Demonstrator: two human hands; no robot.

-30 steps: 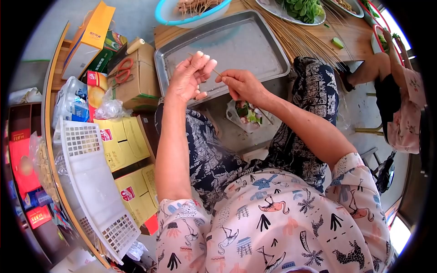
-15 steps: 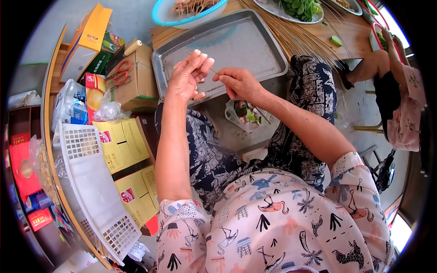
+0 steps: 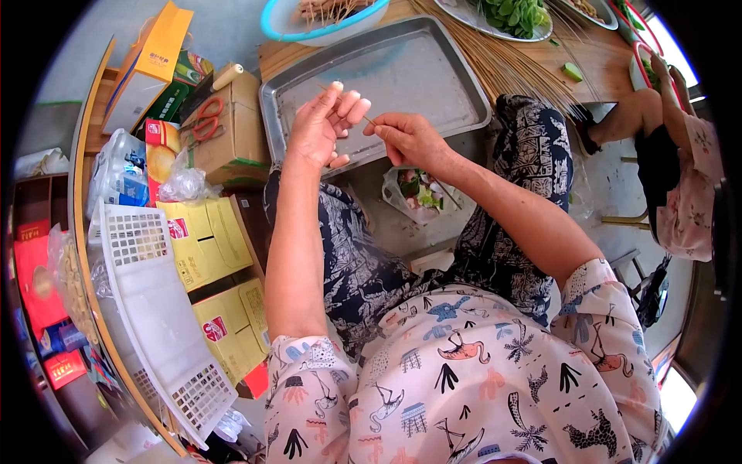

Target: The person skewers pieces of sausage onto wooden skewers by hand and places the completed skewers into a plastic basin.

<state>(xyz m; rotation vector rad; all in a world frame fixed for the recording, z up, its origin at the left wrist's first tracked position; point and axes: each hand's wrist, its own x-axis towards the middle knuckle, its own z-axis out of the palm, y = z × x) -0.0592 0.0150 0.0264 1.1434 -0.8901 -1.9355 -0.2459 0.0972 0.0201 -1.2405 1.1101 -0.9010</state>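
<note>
Above the near edge of a grey metal tray (image 3: 386, 69), my two hands work close together on one thin bamboo skewer (image 3: 372, 122). My left hand (image 3: 325, 127) has its palm turned up, its fingers curled around the skewer's far part; whether anything else sits in those fingers I cannot make out. Pinched between thumb and forefinger of my right hand (image 3: 406, 139) is the skewer's near end. Many loose bamboo skewers (image 3: 510, 62) lie fanned on the wooden table (image 3: 591, 73) right of the tray.
A blue-rimmed bowl (image 3: 325, 35) with skewered food stands behind the tray, a plate of green leaves (image 3: 514, 35) beside it. Left are a cardboard box (image 3: 232, 139) with red scissors (image 3: 205, 120) and a white basket (image 3: 158, 301). A plastic bag of scraps (image 3: 421, 197) lies below. Another person (image 3: 688, 178) sits right.
Both hands stay over the tray's near edge with the skewer between them. The left fingers have shifted slightly, and less of the skewer shows between the hands. The view has moved a little.
</note>
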